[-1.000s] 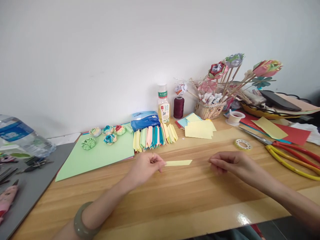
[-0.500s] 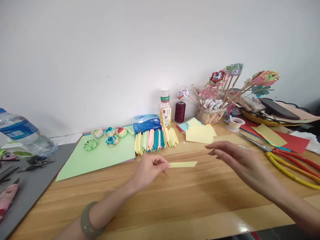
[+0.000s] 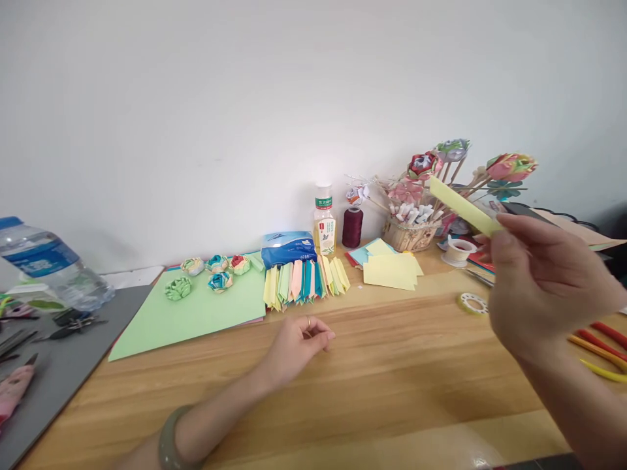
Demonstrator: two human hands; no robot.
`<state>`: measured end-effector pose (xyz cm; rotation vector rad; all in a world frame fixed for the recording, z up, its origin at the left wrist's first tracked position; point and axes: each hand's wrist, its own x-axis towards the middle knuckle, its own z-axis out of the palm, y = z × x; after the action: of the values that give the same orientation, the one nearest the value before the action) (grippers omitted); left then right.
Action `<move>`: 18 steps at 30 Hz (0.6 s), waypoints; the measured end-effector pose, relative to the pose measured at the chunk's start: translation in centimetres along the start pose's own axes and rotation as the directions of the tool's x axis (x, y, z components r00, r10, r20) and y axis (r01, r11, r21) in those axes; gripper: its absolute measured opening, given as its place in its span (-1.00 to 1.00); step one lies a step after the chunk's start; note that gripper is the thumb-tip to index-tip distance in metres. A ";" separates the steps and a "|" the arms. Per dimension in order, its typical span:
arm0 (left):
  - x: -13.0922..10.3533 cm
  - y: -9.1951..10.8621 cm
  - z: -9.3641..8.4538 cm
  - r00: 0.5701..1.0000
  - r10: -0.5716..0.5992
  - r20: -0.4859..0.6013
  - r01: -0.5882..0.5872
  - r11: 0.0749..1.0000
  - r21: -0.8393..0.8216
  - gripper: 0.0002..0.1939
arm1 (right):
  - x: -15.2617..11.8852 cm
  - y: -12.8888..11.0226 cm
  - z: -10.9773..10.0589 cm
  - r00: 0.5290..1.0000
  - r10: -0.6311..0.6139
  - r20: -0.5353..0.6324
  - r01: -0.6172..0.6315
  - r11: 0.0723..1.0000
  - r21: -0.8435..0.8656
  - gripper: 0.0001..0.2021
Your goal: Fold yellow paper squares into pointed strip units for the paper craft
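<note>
My right hand point(image 3: 548, 281) is raised at the right, pinching one end of a pale yellow paper strip point(image 3: 463, 205) between thumb and fingers. The strip's free end points up and left, in front of the paper flowers. Resting near the middle of the wooden table, my left hand point(image 3: 304, 343) has its fingers curled in, and no paper shows in it. Just beyond it stands a row of folded paper pieces point(image 3: 304, 281) in yellow, green, pink and blue. Yellow paper sheets point(image 3: 389, 271) lie between the two hands, farther back.
Several paper rosettes point(image 3: 219, 281) sit on a green sheet point(image 3: 196, 320) at the left. A tape roll point(image 3: 473, 303) and scissors point(image 3: 605, 352) lie partly behind my right arm. Along the wall stand a tissue pack point(image 3: 288, 248), a drink bottle point(image 3: 324, 222), purple thread point(image 3: 353, 227) and a flower basket point(image 3: 411, 234).
The yellow strip has passed from my left hand to my right, which has lifted it up and to the right. My left hand stays almost in place, fingers curled.
</note>
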<state>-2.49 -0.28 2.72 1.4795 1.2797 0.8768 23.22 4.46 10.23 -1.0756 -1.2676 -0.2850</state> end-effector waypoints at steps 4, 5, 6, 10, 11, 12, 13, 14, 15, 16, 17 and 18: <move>-0.5 -0.1 0.3 0.999 0.003 0.048 -0.004 1.000 0.023 -0.79 | -2.4 -0.7 3.6 0.838 -0.169 0.518 0.341 0.904 -0.257 -0.62; -0.5 -0.2 0.3 0.999 0.002 0.049 -0.003 0.999 0.032 -0.79 | -3.2 -0.9 4.3 0.774 -0.174 0.609 0.383 0.894 -0.231 -0.70; -0.6 -0.3 0.2 0.999 -0.002 0.049 0.000 0.999 0.040 -0.78 | -3.8 -1.0 4.7 0.706 -0.172 0.687 0.418 0.884 -0.208 -0.75; -0.6 -0.6 0.0 0.998 -0.009 0.063 0.005 0.998 0.061 -0.79 | -4.3 1.0 4.7 0.476 -0.073 0.876 0.519 0.827 -0.214 -0.76; -0.6 -0.7 0.1 0.997 -0.008 0.071 0.003 0.998 0.060 -0.79 | -4.1 2.0 4.4 0.466 -0.042 0.884 0.531 0.812 -0.241 -0.76; -0.6 -0.7 0.1 0.997 -0.007 0.080 0.002 0.998 0.057 -0.80 | -3.8 3.1 4.1 0.453 -0.020 0.891 0.547 0.796 -0.260 -0.78; -0.6 -0.7 0.2 0.996 -0.008 0.084 0.004 0.999 0.053 -0.81 | -3.5 4.2 3.8 0.438 -0.007 0.899 0.565 0.780 -0.270 -0.80; -0.6 -0.7 0.2 0.996 -0.012 0.087 0.008 0.999 0.049 -0.81 | -3.3 5.3 3.6 0.412 -0.004 0.911 0.585 0.768 -0.261 -0.83; -0.6 -0.7 0.3 0.996 -0.018 0.087 0.014 0.999 0.049 -0.81 | -3.3 6.2 3.4 0.383 -0.007 0.924 0.603 0.760 -0.244 -0.83; -0.6 -0.6 0.4 0.996 -0.023 0.088 0.019 0.999 0.050 -0.82 | -3.3 7.0 3.3 0.354 -0.010 0.935 0.619 0.752 -0.227 -0.83; -0.6 -0.6 0.4 0.996 -0.025 0.089 0.021 0.998 0.052 -0.82 | -3.5 7.6 3.2 0.327 -0.017 0.945 0.632 0.747 -0.206 -0.86; -0.6 -0.6 0.5 0.996 -0.024 0.091 0.019 0.998 0.054 -0.82 | -3.7 8.1 3.1 0.306 -0.025 0.952 0.642 0.744 -0.186 -0.88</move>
<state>-2.35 -0.94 2.00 1.5271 1.2575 0.7570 25.69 9.68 2.79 -1.5168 -2.6368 -0.4306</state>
